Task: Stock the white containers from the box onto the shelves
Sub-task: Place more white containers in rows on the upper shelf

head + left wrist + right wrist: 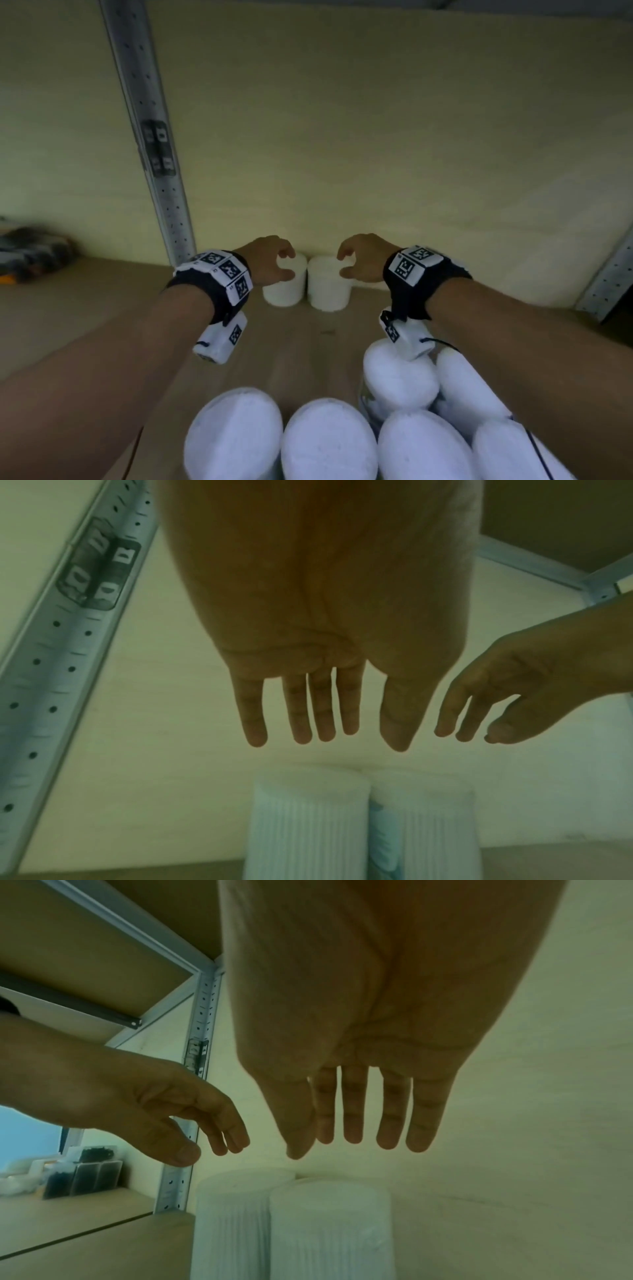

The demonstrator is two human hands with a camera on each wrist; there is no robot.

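Two white containers, the left container (285,284) and the right container (329,287), stand upright and touching at the back of the shelf (102,308), against the pale wall (376,137). The left hand (270,262) and right hand (363,258) hover just above them, one over each; both wrist views show the fingers straight and slightly spread, holding nothing and clear of the lids. The step in hand looks like letting go after setting the pair down, so the sound way is to draw both hands straight back and up, without brushing the ribbed sides, which could tip or part them. More white containers (329,442) crowd the near edge below the forearms, and the right wrist's camera sits just above one of them (399,377); a careless pull-back could knock it. The perforated metal upright (150,137) stands left of the left hand and limits sideways room. Dark clutter (34,253) lies far left, well apart.
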